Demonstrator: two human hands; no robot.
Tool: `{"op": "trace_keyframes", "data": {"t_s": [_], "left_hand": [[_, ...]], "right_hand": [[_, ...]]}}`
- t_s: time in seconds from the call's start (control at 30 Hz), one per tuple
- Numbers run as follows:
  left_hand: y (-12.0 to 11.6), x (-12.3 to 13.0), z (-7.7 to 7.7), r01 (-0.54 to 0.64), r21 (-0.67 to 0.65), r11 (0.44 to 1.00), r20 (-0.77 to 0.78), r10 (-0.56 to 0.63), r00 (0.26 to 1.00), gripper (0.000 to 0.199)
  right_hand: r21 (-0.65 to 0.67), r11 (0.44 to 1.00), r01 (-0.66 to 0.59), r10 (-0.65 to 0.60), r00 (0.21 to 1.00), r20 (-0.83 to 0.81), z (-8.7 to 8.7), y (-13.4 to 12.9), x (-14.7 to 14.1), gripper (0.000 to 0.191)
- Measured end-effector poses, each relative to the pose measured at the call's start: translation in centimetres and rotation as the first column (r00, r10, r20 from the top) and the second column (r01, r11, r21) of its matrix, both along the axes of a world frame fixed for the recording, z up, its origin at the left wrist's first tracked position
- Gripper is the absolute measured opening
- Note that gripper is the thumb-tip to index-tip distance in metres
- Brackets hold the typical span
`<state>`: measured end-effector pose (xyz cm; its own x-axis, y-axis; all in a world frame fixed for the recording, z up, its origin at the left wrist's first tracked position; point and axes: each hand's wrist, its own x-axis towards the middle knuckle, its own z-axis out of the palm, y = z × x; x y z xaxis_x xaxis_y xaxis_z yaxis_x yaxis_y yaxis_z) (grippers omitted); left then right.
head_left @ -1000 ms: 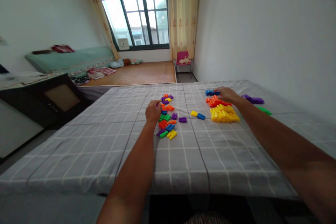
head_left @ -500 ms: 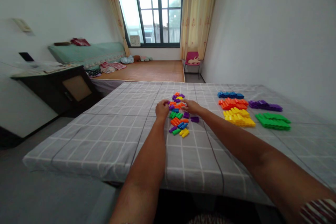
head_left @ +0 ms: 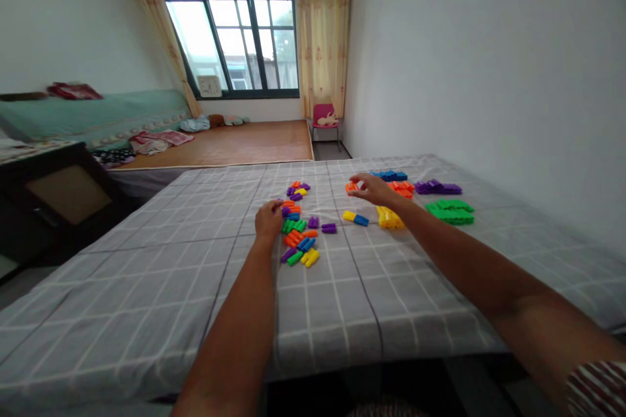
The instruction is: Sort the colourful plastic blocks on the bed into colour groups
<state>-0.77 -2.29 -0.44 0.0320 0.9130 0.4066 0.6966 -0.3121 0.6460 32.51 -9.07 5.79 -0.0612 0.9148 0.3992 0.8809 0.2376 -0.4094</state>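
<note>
Checked cloth covers the tabletop (head_left: 342, 300). Mixed pieces (head_left: 295, 225) lie across its middle; from them, the green stack (head_left: 450, 212) sits at three o'clock, the blue stack (head_left: 391, 176) at two. My left grip (head_left: 280, 206) is at their nine o'clock edge by a purple piece (head_left: 285, 212), clenched or not, I can't tell. My right grip (head_left: 356, 186) pinches an orange piece (head_left: 351, 187) at two o'clock.

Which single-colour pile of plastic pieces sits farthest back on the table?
The blue plastic pile, just beyond the orange pile; the purple pile, green pile and yellow pile all lie nearer.
</note>
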Motion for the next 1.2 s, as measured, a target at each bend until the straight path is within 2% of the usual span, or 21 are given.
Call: {"op": "trace_keyframes", "data": {"t_s": [0.13,0.2,0.27,0.5,0.67,0.73,0.83,0.9,0.97,1.03,1.13,1.2], "left_hand": [[0.2,0.0,-0.1,0.001,0.023,1.0,-0.074,0.001,0.997,0.031],[0.2,0.1,-0.1,-0.014,0.022,1.0,-0.113,0.016,0.993,0.031],[0.2,0.1,-0.1,-0.019,0.021,1.0,-0.145,0.022,0.989,0.031],[0.1,-0.3,-0.2,-0.005,0.035,0.999,-0.164,0.011,0.986,0.032],[0.3,-0.3,-0.2,-0.004,0.024,1.0,-0.131,0.007,0.991,0.032],[0.4,-0.3,-0.2,-0.005,0.015,1.0,-0.1,0.006,0.995,0.032],[0.3,-0.3,-0.2,-0.023,-0.004,1.0,-0.038,0.023,0.999,0.034],[0.3,-0.3,-0.2,-0.042,-0.019,0.999,0.006,0.042,0.999,0.035],[0.3,-0.2,-0.2,-0.055,-0.044,0.998,0.045,0.057,0.997,0.036],[0.3,-0.2,-0.2,-0.059,-0.075,0.995,0.063,0.064,0.996,0.036],[0.1,-0.1,-0.1,-0.055,-0.11,0.992,0.035,0.059,0.998,0.035],[-0.2,-0.2,0.0,-0.038,-0.115,0.993,-0.016,0.037,0.999,0.035]], "right_hand": [[-0.06,0.958,0.281,-0.279,0.96,0.029,0.7,-2.0,9.2,0.032],[-0.107,0.927,0.36,-0.353,0.932,0.083,0.3,-2.6,12.3,0.03],[-0.145,0.908,0.394,-0.376,0.917,0.133,-0.5,-2.9,14.0,0.029],[-0.188,0.912,0.365,-0.323,0.921,0.219,-2.2,-2.2,14.3,0.03],[-0.191,0.895,0.403,-0.365,0.908,0.206,-2.2,-2.2,14.6,0.031],[-0.151,0.888,0.433,-0.402,0.894,0.198,-1.8,-2.2,14.4,0.033],[-0.027,0.902,0.43,-0.421,0.892,0.166,-0.8,-1.7,12.3,0.032],[0.047,0.94,0.338,-0.341,0.928,0.148,-0.1,-1.0,9.4,0.031],[0.075,0.982,0.176,-0.185,0.973,0.141,0.3,-0.1,5.3,0.03],[0.057,0.998,-0.022,0.013,0.988,0.156,0.2,0.8,0.4,0.027],[-0.026,0.967,-0.253,0.252,0.944,0.213,-1.1,2.3,-7.0,0.025],[-0.075,0.949,-0.307,0.315,0.915,0.252,-2.3,3.6,-11.1,0.028]]}}
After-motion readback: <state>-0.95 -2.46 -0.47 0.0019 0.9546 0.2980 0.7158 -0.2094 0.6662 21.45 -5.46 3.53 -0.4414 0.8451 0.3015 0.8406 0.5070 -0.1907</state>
